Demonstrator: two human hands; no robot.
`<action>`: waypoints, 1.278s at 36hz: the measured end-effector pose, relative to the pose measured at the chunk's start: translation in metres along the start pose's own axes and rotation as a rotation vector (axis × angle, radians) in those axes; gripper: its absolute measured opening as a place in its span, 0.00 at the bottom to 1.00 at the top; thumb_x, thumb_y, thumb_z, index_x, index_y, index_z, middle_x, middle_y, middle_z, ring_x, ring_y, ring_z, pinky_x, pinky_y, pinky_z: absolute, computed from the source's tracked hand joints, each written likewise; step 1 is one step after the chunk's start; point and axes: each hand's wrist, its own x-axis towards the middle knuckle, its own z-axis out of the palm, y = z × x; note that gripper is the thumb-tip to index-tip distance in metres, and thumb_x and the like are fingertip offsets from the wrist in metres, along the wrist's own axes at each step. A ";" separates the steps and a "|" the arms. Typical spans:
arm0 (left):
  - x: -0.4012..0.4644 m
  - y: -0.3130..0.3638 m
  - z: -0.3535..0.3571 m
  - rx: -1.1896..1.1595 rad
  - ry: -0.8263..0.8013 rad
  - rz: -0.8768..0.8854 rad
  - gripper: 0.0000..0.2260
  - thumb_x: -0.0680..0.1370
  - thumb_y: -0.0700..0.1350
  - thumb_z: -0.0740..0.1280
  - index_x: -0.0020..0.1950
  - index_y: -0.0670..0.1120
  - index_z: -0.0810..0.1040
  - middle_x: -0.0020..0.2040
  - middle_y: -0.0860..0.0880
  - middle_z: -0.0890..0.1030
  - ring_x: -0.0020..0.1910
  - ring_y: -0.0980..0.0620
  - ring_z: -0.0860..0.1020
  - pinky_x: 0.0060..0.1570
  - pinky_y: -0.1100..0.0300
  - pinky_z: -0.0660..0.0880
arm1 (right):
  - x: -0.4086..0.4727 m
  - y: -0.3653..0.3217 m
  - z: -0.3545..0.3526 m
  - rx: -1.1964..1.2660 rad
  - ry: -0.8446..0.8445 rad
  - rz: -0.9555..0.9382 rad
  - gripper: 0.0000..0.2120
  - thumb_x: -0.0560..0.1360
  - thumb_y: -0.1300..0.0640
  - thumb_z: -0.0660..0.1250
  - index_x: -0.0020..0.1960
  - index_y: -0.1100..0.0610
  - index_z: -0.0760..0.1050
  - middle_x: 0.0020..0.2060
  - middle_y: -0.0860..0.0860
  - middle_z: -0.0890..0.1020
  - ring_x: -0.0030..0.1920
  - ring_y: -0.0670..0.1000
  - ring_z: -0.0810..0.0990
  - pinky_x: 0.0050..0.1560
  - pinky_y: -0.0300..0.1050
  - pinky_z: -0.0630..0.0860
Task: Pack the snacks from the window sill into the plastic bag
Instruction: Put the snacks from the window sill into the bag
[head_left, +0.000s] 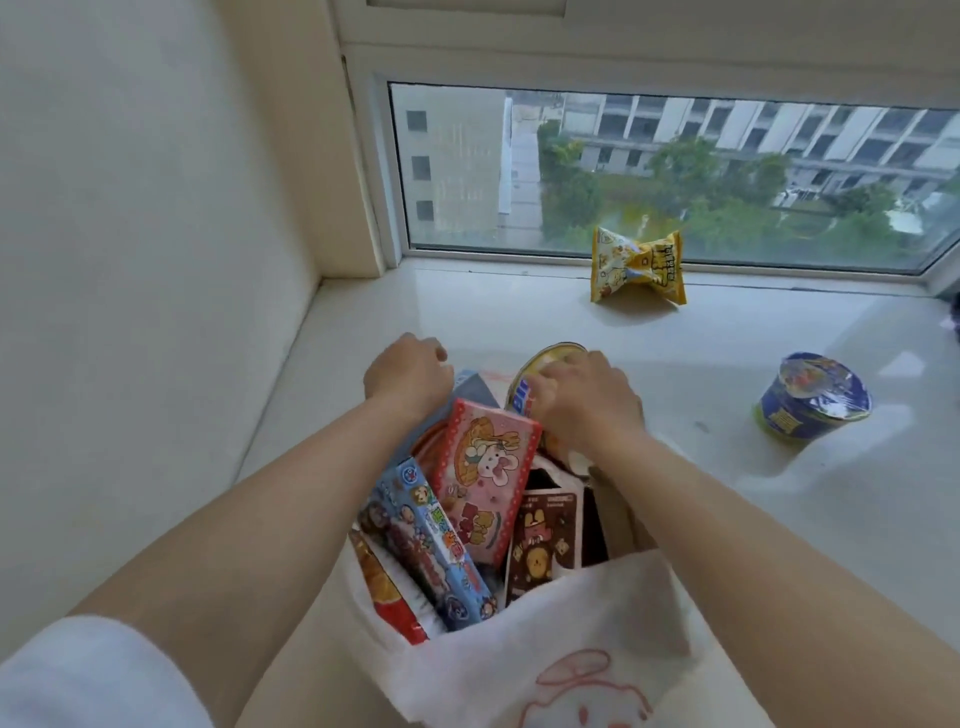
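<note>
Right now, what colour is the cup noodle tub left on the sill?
Dark blue cup noodle tub with a green base band; head view.

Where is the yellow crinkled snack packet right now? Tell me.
In the head view, the yellow crinkled snack packet stands on the pale window sill, against the window glass, right of centre, beyond both hands.

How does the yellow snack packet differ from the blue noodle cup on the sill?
The yellow snack packet is a soft, crumpled pouch close to the window glass; the blue noodle cup is a rigid round tub with a sealed lid, farther right and nearer the person. Both sit on the window sill, outside the plastic bag.
</note>
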 end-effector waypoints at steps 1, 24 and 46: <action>0.006 0.011 0.000 -0.014 0.006 0.044 0.14 0.79 0.49 0.60 0.62 0.49 0.76 0.62 0.46 0.74 0.59 0.44 0.74 0.53 0.54 0.72 | 0.001 0.015 -0.006 0.129 0.073 0.106 0.18 0.80 0.51 0.52 0.63 0.54 0.75 0.61 0.55 0.75 0.63 0.57 0.70 0.60 0.52 0.69; 0.029 0.109 0.045 -0.357 -0.538 0.248 0.22 0.74 0.58 0.69 0.64 0.55 0.67 0.56 0.50 0.77 0.48 0.50 0.79 0.43 0.58 0.79 | -0.003 0.139 0.017 0.884 -0.074 0.803 0.16 0.81 0.58 0.53 0.54 0.68 0.74 0.53 0.64 0.76 0.54 0.59 0.75 0.50 0.47 0.67; -0.042 0.135 0.075 -0.135 -0.452 0.326 0.33 0.78 0.51 0.64 0.76 0.54 0.48 0.61 0.43 0.77 0.56 0.44 0.77 0.55 0.51 0.75 | -0.044 0.103 -0.008 0.758 0.090 0.530 0.18 0.81 0.56 0.53 0.32 0.57 0.62 0.31 0.51 0.68 0.34 0.50 0.67 0.30 0.43 0.60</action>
